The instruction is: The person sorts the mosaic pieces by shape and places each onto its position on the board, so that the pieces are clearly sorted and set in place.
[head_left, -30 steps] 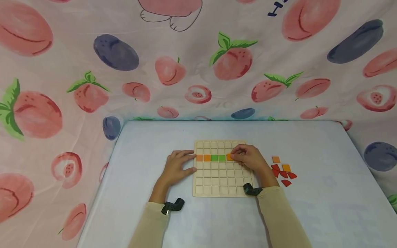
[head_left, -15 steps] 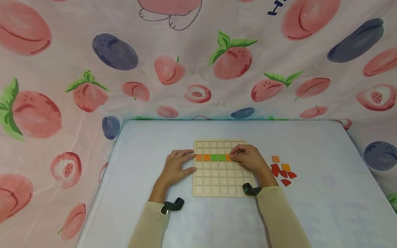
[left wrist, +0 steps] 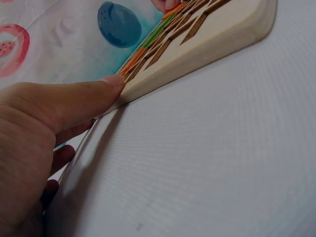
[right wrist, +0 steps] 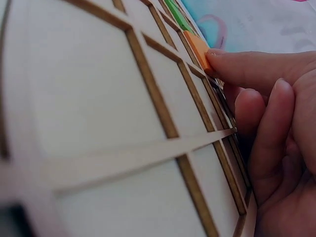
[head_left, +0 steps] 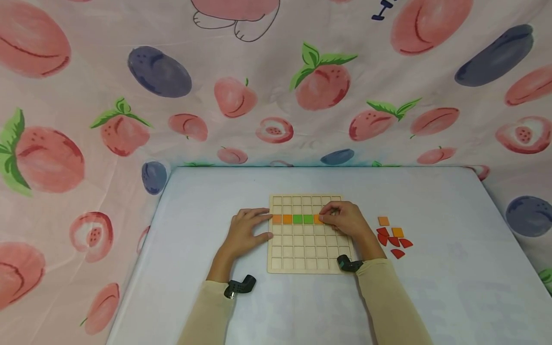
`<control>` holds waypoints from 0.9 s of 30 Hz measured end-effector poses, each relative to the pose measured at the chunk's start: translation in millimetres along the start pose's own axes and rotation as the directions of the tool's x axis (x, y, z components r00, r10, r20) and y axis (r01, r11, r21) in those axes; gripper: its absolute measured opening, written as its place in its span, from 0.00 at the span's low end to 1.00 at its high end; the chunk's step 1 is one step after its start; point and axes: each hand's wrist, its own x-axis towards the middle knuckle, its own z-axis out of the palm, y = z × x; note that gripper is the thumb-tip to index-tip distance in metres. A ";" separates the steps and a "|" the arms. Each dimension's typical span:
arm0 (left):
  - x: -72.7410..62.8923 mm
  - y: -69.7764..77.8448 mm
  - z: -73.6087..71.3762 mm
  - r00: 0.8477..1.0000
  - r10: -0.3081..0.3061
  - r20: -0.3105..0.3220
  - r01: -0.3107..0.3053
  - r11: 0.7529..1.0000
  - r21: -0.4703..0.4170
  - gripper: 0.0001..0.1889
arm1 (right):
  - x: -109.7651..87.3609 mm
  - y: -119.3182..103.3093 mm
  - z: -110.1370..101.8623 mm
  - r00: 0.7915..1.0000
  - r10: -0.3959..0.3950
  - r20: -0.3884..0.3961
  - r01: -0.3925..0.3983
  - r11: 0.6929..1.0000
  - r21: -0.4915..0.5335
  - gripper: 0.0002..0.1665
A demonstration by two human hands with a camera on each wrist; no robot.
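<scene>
A wooden grid board (head_left: 293,263) lies on the white table. One of its rows holds an orange tile at the left end, another orange tile (head_left: 287,219) beside it, then two green tiles (head_left: 303,219). To their right, my right hand (head_left: 345,218) pinches a square orange tile (right wrist: 197,49) at a cell in the same row; it looks slightly tilted in the right wrist view. My left hand (head_left: 246,232) touches the board's left edge, fingers extended and spread, with the thumb (left wrist: 94,96) against the rim.
Right of the board lie two loose square tiles, an orange one (head_left: 384,221) and a yellow-orange one (head_left: 397,233). Several red fan-shaped pieces (head_left: 397,254) are scattered near them. A fruit-printed cloth (head_left: 276,96) hangs behind the table.
The orange tile under my right hand has shifted slightly left, up to the green tiles, and sits straighter in the row. My left hand has stayed at the board's edge.
</scene>
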 end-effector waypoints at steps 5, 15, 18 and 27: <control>-0.4 0.5 -0.6 1.000 0.005 -0.002 -0.005 1.000 -0.003 0.29 | 0.4 0.6 0.7 1.000 -0.017 -0.010 0.017 0.999 -0.033 0.08; -0.1 1.2 -1.0 1.000 0.005 -0.004 -0.005 1.000 -0.002 0.29 | 1.3 1.1 1.2 1.000 -0.028 -0.014 0.027 0.998 -0.061 0.07; 0.3 0.5 -0.3 1.000 0.002 -0.006 -0.002 1.000 0.000 0.29 | 1.6 1.2 1.2 0.999 -0.032 -0.018 0.031 0.997 -0.066 0.06; 0.0 1.3 0.0 1.000 -0.001 -0.009 0.001 1.000 -0.001 0.29 | 0.9 -1.1 -1.3 1.000 -0.004 0.004 0.004 0.999 -0.045 0.07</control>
